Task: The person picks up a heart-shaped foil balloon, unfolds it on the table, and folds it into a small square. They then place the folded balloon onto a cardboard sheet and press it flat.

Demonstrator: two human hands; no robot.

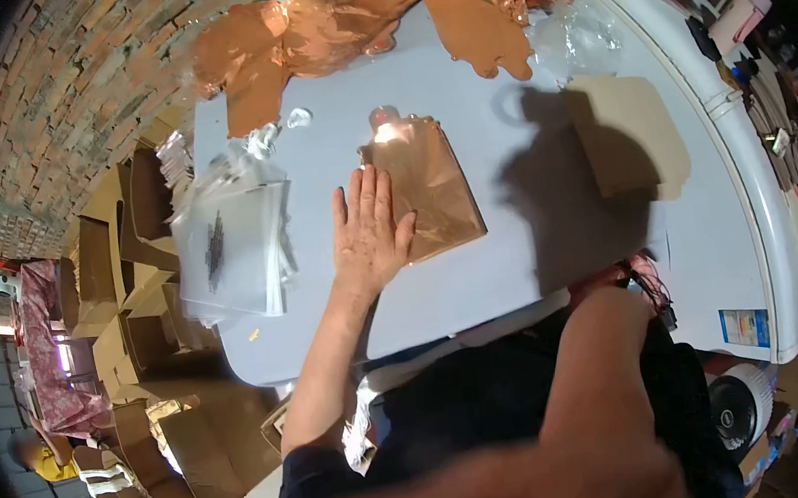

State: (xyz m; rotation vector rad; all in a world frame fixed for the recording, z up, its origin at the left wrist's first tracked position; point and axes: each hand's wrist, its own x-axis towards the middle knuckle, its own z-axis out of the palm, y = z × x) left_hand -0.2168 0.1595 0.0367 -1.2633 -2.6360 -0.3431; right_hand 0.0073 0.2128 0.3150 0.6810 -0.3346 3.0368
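Note:
My left hand (369,228) lies flat, fingers stretched out, along the left side of a folded piece of shiny copper-coloured foil (436,186). The foil forms a roughly rectangular packet on the pale table (445,303), with a rounded tab at its far end. Close to the camera, my right hand (505,488) is raised and smeared by motion at the bottom of the view. Its fingers cannot be made out, nor whether it holds anything.
Clear plastic bags (235,238) are stacked at the table's left. More crumpled copper foil (335,35) covers the far edge. A beige card (627,134) lies at the right, near a white appliance (762,198). Open cardboard boxes (175,353) stand left; a person (44,457) is beyond.

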